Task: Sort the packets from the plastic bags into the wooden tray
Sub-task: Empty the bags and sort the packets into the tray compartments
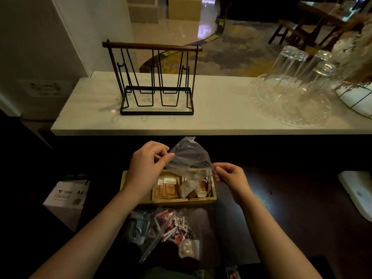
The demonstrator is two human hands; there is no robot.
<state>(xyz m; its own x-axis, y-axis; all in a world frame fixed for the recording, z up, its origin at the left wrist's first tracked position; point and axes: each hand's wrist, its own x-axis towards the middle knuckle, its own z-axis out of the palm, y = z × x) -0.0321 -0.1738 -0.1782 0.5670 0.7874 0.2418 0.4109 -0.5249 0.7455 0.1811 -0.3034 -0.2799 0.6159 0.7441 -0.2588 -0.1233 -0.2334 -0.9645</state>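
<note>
Clear, thin plastic is what you have in both hands: an apparently empty plastic bag (189, 158) held up at the centre of the frame, just above the wooden tray (170, 200). Your left hand (146, 168) pinches its left edge between thumb and fingertips; your right hand (231, 176) pinches the lower right corner, fingers curled. Judge it near weightless, limp and slippery, so hold it by the edges.

Brown packets (169, 188) already lie in the tray's middle and right compartments; your left wrist hides the left compartment. Below the tray, toward the bottom centre, full bags (161, 228) of red and dark packets lie on the dark counter. They will likely sag and shift, so take them by the open mouth rather than the bulging middle.
</note>
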